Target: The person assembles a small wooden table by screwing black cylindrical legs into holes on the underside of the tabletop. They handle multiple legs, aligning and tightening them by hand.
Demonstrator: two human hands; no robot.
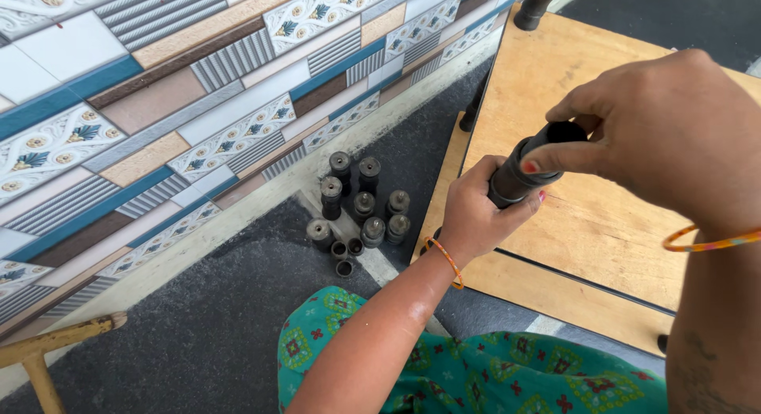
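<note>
a dark cylindrical rubber-like sleeve (pixel 523 166) stands up from near the corner of a pale wooden board (pixel 587 216), tilted a little toward the right; the left hand (pixel 476 212) wraps round its lower part, its grip closed on the sleeve, an orange bangle (pixel 445 259) at that wrist; the right hand (pixel 666 132) comes from above, thumb and forefinger pinched narrow at the sleeve's open top rim, so its grip holds the top end; a second orange bangle (pixel 709 241) circles the right wrist; the board lies flat with another wooden panel (pixel 555 295) beneath it, a dark post (pixel 535 5) rising at its far corner; to the left, on the dark grey floor (pixel 214 327), a cluster of small dark cylindrical bushes (pixel 361 212) stands upright, packed close together, well apart from the hands; behind them runs a wall of patterned tiles (pixel 158 105) in blue, brown and white; a green patterned garment (pixel 476 374) fills the lower edge; a wooden stool leg (pixel 47 346) shows at the bottom left
</note>
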